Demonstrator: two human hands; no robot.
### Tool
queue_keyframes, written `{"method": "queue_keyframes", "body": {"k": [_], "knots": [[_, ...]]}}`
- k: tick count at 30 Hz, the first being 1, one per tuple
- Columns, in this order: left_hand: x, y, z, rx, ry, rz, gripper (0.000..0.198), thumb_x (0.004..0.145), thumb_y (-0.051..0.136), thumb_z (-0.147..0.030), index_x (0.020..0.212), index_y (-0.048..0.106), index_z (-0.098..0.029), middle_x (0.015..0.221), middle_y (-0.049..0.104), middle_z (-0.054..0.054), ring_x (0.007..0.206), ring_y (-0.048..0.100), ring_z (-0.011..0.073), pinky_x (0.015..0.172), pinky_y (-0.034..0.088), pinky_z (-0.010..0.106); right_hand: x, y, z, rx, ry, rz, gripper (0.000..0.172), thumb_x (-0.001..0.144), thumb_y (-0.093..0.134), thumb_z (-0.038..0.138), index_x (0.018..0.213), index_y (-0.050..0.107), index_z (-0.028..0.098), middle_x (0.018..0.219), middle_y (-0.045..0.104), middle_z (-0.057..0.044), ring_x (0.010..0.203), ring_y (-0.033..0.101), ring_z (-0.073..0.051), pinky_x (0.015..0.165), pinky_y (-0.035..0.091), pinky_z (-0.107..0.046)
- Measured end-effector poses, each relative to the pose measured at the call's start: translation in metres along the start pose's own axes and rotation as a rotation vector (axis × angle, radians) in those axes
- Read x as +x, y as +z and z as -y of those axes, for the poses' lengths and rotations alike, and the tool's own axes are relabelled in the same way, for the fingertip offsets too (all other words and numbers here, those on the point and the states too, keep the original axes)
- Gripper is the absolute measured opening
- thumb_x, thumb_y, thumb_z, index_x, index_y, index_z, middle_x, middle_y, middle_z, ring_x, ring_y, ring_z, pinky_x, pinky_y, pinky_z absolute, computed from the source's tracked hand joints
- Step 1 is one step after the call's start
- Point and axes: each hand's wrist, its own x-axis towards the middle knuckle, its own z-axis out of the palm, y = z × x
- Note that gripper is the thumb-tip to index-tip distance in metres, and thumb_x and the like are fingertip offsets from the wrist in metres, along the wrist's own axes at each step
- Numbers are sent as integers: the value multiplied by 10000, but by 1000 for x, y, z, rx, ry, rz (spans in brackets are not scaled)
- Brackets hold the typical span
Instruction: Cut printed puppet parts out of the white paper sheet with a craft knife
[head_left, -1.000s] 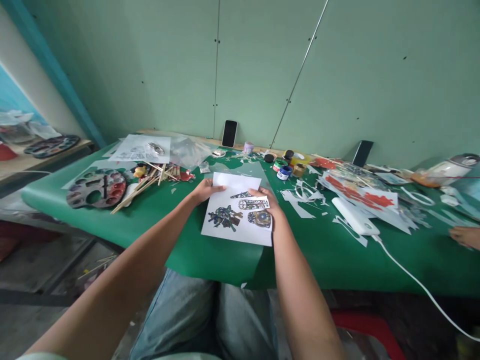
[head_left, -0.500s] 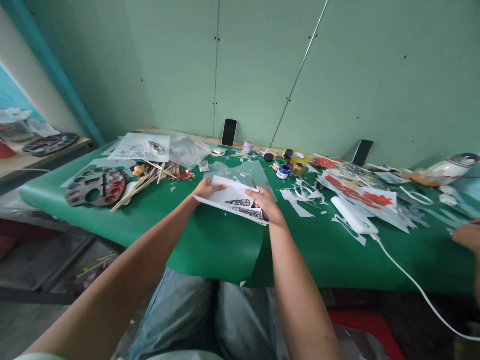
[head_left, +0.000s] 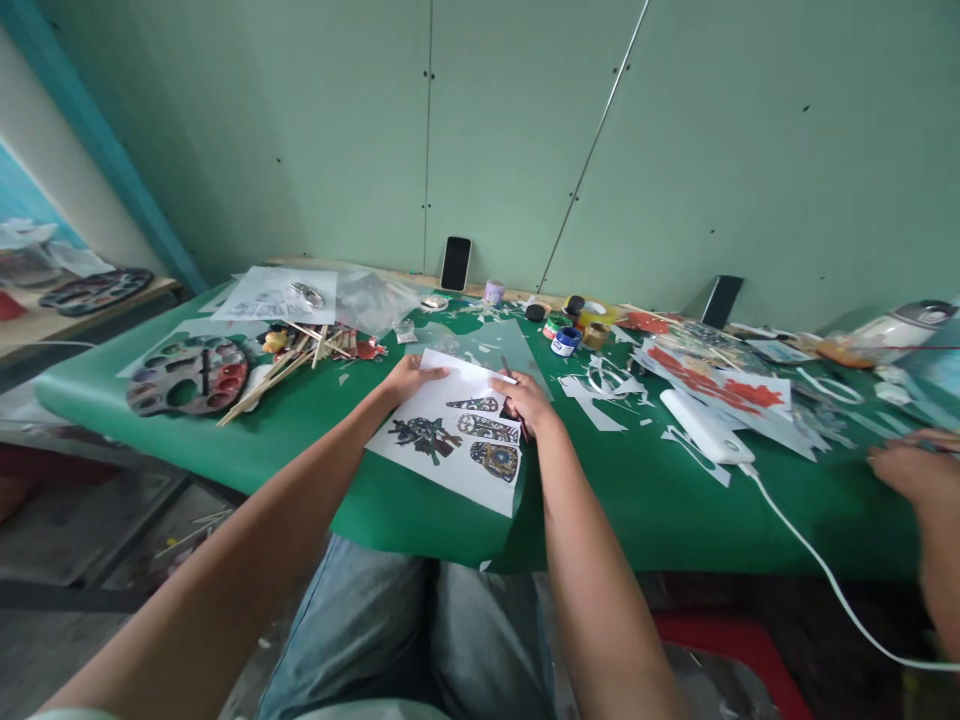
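Note:
A white paper sheet (head_left: 456, 472) printed with several ornate dark figures lies tilted towards me over the green table cover. My left hand (head_left: 411, 380) pinches its upper left corner, thumb on top. At the upper right corner, my right hand (head_left: 528, 400) grips the same sheet between thumb and fingers. A thin dark pen-like tool (head_left: 505, 366) also pokes out of my right hand; its kind is unclear. Part of the sheet's right edge is hidden by that hand. Beyond the sheet lies a translucent sheet (head_left: 480, 345) with small paper scraps.
A paint palette (head_left: 187, 376) and wooden sticks (head_left: 274, 385) lie left. Paint jars (head_left: 566, 342), paper cut-outs (head_left: 600, 400) and a white corded device (head_left: 703, 428) lie right. A phone (head_left: 456, 264) leans on the wall. Another person's hand (head_left: 911, 468) is at far right.
The sheet's near edge has dropped and flattened, so more printed figures show. Both my hands keep their grip. The other person's hand has moved left into view.

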Motion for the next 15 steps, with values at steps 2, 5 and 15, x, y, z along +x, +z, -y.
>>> {"method": "queue_keyframes", "body": {"k": [2, 5, 15], "knots": [[0, 0, -2, -7, -19, 4, 238, 912, 598, -350, 921, 622, -114, 789, 633, 0, 638, 597, 89, 583, 526, 239, 1, -1, -1, 17, -27, 18, 213, 702, 753, 507, 838, 687, 357, 728, 723, -9, 874, 703, -234, 710, 551, -281], [-1, 0, -3, -19, -35, 7, 245, 913, 595, -356, 924, 624, -112, 792, 638, 3, 645, 604, 93, 594, 531, 246, 0, -1, -1, 23, -44, 37, 245, 621, 776, 490, 819, 687, 375, 579, 694, -2, 768, 723, -229, 660, 553, -273], [-2, 0, -5, -62, -31, -3, 252, 914, 592, -364, 951, 628, -117, 833, 650, 12, 680, 615, 104, 625, 540, 263, -5, 3, 2, -30, -22, 43, 242, 814, 662, 473, 852, 696, 236, 835, 718, -2, 856, 685, -202, 756, 543, -303]]}}
